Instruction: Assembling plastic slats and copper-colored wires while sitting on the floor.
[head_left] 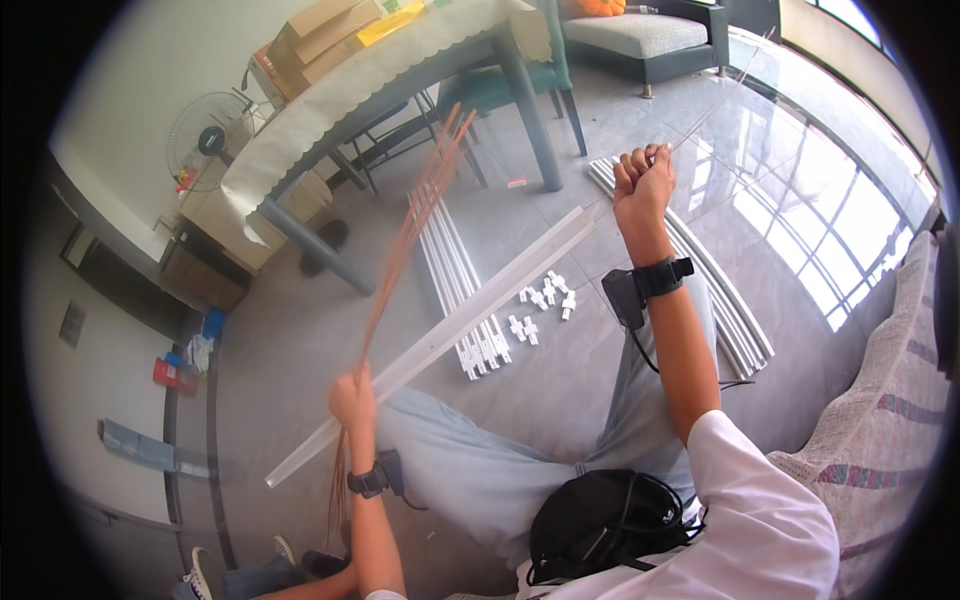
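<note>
My left hand (352, 397) grips a bundle of thin orange-brown rods (408, 235) that fan out up toward the table. My right hand (643, 180) is raised and closed on a single thin pale rod (718, 95) that runs up to the right. A long white rail (470, 320) lies across my lap and the floor between both hands. Small white plastic connectors (545, 297) lie on the floor by my right forearm. Both wrists wear black bands.
White rails (452, 270) lie stacked on the grey tiled floor, more curved ones (725, 300) to the right. A cloth-covered table (380, 85) with cardboard boxes (315, 40) stands ahead, with a chair, a fan (205, 140) and a sofa (650, 35). A black bag (610, 525) rests on my lap.
</note>
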